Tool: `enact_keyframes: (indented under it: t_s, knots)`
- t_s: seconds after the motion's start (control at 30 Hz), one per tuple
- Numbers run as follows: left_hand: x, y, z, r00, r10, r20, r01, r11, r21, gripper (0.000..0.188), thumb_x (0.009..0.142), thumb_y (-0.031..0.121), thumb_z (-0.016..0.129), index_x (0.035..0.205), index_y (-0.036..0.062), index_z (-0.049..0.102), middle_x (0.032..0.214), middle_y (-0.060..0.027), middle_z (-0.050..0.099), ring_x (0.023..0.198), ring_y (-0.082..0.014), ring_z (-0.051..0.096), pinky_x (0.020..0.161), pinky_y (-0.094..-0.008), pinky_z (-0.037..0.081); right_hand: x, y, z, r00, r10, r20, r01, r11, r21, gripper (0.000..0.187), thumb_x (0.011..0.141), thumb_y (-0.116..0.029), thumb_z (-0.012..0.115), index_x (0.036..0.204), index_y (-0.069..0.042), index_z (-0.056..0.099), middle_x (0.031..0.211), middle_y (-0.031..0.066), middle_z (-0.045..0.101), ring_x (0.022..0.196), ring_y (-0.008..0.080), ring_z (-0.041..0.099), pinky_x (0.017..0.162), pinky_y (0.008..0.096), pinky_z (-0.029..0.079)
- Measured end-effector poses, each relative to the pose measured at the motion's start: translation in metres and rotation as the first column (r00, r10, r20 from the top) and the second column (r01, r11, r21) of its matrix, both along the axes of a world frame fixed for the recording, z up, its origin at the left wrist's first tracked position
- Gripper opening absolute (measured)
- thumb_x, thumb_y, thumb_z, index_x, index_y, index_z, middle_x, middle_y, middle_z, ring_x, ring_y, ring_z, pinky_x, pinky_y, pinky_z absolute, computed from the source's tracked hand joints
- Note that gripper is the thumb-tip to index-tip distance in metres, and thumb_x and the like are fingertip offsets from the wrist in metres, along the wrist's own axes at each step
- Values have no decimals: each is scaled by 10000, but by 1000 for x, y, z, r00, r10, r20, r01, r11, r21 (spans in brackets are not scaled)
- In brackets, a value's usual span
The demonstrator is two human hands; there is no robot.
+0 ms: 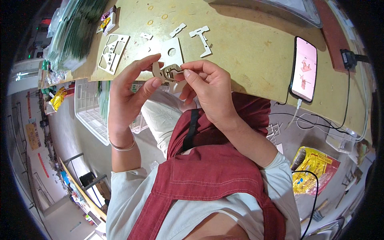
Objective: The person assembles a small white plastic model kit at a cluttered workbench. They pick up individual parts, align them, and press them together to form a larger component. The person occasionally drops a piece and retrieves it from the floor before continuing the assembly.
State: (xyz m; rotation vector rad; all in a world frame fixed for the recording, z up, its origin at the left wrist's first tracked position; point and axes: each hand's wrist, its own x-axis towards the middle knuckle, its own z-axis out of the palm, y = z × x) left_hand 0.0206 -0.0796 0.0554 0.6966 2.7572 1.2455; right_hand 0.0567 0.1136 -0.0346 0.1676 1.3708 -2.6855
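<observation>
Over the near edge of the table, both hands hold a small assembly of thin pale wooden pieces (156, 71), with curved outlines and dark cut edges. My left hand (133, 86) grips its left side between thumb and fingers. At the right side, my right hand (211, 88) pinches it with thumb and forefinger; the exact part pinched is partly hidden. Just beyond lies a flat wooden plate with a round hole (175, 43). A cut-out wooden sheet (120, 52) is to the left. Farther back are a branched wooden piece (204, 40) and small notched pieces (178, 30).
A phone (305, 72) showing a pink diagram stands at the right, with a charging cable (298, 105) plugged in. Stacked clear sleeves (74, 34) fill the far left. A clear tray (276, 12) is at the back. Below the table edge sits a white crate (90, 106).
</observation>
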Motion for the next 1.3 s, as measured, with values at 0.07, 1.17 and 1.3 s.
enact_keyframes:
  t_s: [0.07, 1.17, 1.3]
  knots:
    - [-2, -1, 2, 999, -30, -34, 29, 998, -50, 489, 942, 191, 832, 1369, -8, 700, 1194, -107, 781, 1140, -181, 693, 1009, -326, 526, 0, 0, -1, 1000, 5, 1, -5, 1000, 3, 189, 1076, -71, 620, 1221, 41, 669, 1007, 135, 792, 656, 141, 719, 535, 276, 602]
    - [-3, 2, 2, 998, -66, 11, 67, 986, -150, 554, 893, 83, 827, 1422, 19, 680, 1259, -86, 769, 1164, -184, 661, 1065, -348, 492, 8, -7, -3, 994, -110, -22, 110, 994, 9, 143, 1059, -54, 637, 1153, 33, 701, 972, 96, 790, 705, 98, 718, 564, 240, 578]
    - [-6, 2, -1, 995, -99, -3, 97, 987, -124, 540, 895, 73, 828, 1411, 12, 681, 1245, -107, 762, 1159, -199, 678, 1048, -347, 503, 9, -7, -2, 994, -113, -16, 112, 993, -33, 129, 1053, -45, 644, 1128, 32, 716, 944, 79, 790, 711, 77, 709, 586, 239, 573]
